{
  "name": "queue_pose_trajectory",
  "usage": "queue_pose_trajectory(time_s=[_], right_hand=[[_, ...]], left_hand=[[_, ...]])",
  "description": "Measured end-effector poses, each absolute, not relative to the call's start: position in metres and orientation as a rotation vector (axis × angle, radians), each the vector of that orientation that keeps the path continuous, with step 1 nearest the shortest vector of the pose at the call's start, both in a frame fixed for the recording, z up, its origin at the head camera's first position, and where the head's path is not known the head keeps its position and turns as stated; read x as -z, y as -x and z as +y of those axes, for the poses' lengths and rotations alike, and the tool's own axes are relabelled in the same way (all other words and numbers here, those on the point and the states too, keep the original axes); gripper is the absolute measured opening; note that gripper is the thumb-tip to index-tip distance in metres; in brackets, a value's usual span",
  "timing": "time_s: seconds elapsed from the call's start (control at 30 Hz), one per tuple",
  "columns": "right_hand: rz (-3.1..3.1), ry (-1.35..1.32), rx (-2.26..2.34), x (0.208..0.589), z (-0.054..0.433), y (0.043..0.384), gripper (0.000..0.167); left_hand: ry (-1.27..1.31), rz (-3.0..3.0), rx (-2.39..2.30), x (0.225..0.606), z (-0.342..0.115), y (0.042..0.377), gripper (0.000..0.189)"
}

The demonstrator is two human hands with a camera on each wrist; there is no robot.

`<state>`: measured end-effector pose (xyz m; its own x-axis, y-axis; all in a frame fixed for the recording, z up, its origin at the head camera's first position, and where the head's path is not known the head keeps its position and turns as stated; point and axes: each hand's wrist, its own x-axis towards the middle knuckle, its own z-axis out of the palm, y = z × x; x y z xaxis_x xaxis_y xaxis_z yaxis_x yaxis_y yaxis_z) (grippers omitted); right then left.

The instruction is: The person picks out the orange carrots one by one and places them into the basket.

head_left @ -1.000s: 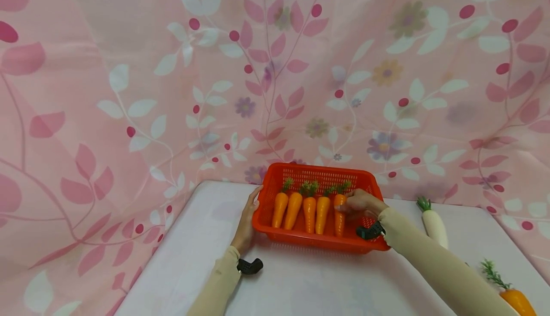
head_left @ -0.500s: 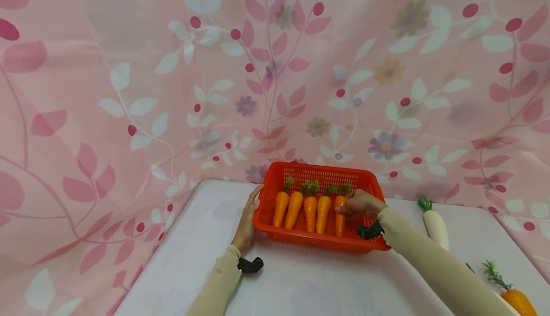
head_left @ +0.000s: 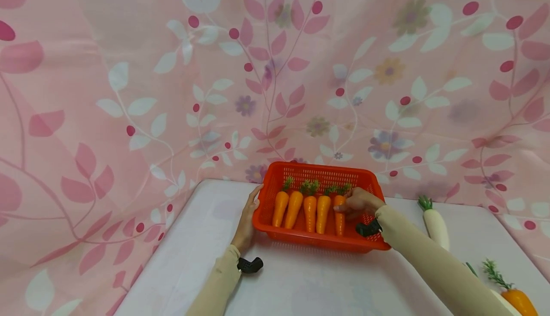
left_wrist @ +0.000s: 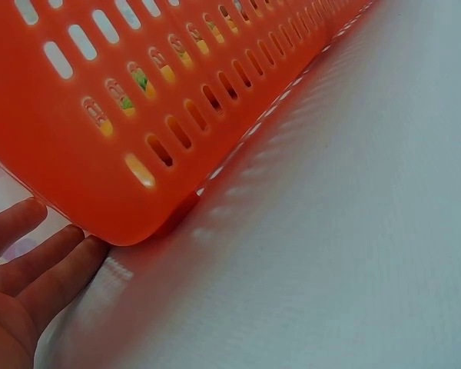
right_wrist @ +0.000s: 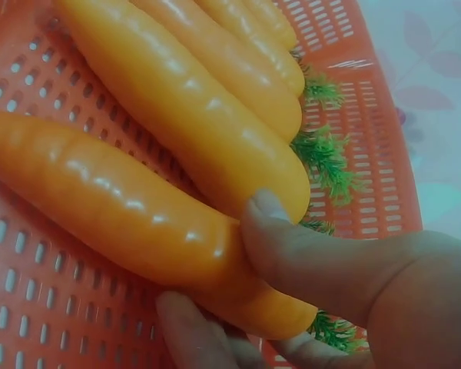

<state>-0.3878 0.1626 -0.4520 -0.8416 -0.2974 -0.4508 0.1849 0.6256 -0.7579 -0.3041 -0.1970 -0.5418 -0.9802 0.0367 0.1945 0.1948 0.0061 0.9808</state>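
A red perforated plastic basket (head_left: 318, 242) holds a row of several orange carrots (head_left: 293, 210) with green tops. At its left end, my left hand (head_left: 247, 220) touches the outer wall, its fingers fairly straight. In the left wrist view, the fingertips (left_wrist: 81, 238) lie right at the basket's lower corner. My right hand (head_left: 360, 202) reaches inside and pinches the rightmost carrot (head_left: 339, 218) near its leafy end. In the right wrist view, the thumb lies over this carrot (right_wrist: 131, 204) and the other fingers lie along its far side, partly hidden beneath it.
To the right of the basket lies a white radish (head_left: 436, 227) with a green top. Another carrot (head_left: 519, 301) and a partly hidden white vegetable (head_left: 504, 301) lie at the lower right. A pink floral cloth (head_left: 275, 68) hangs behind the white table (head_left: 180, 239).
Both hands, the basket and the carrots stay in nearly the same places. The right wrist has shifted very slightly left; the view itself moves a little.
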Motion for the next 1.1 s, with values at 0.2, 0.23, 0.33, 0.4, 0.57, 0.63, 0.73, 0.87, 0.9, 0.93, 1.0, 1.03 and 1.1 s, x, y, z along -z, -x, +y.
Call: queue_pose_trajectory(time_s=[0.2,0.23,0.33,0.4,0.57,0.63,0.73,0.87,0.9,0.93,1.0,1.03,1.1], right_hand=[[2.314,0.088,1.106,0.4568,0.1611,0.3881,0.044],[2.319,0.086,1.093,0.4578,0.1608,0.3880,0.043],[2.329,0.076,1.068,0.4604,0.1607,0.3887,0.044],[2.330,0.068,1.065,0.4614,0.1611,0.3899,0.046],[2.327,0.064,1.057,0.4609,0.1613,0.3914,0.054],[2.325,0.062,1.060,0.4608,0.1611,0.3912,0.055],[2.323,0.052,1.068,0.4605,0.1607,0.3907,0.053],[2.324,0.042,1.067,0.4594,0.1603,0.3902,0.053],[2.325,0.038,1.065,0.4589,0.1601,0.3901,0.054],[2.324,0.036,1.064,0.4584,0.1600,0.3901,0.054],[2.324,0.034,1.060,0.4572,0.1597,0.3900,0.054],[2.327,0.036,1.059,0.4566,0.1596,0.3901,0.054],[2.335,0.047,1.056,0.4553,0.1596,0.3901,0.055]], left_hand=[[0.214,-2.143,2.121,0.5435,-0.1959,0.3030,0.052],[0.212,-2.144,2.122,0.5438,-0.1957,0.3028,0.053],[0.209,-2.149,2.122,0.5443,-0.1953,0.3020,0.052],[0.206,-2.153,2.117,0.5443,-0.1951,0.3018,0.052],[0.205,-2.158,2.108,0.5434,-0.1949,0.3016,0.052],[0.210,-2.151,2.119,0.5431,-0.1951,0.3019,0.052],[0.227,-2.142,2.130,0.5422,-0.1954,0.3027,0.052],[0.229,-2.151,2.130,0.5408,-0.1958,0.3025,0.052],[0.226,-2.154,2.129,0.5405,-0.1958,0.3023,0.051],[0.230,-2.154,2.129,0.5402,-0.1959,0.3022,0.051],[0.222,-2.154,2.129,0.5394,-0.1957,0.3021,0.050],[0.221,-2.153,2.129,0.5390,-0.1956,0.3022,0.050],[0.222,-2.147,2.134,0.5385,-0.1952,0.3025,0.050]])
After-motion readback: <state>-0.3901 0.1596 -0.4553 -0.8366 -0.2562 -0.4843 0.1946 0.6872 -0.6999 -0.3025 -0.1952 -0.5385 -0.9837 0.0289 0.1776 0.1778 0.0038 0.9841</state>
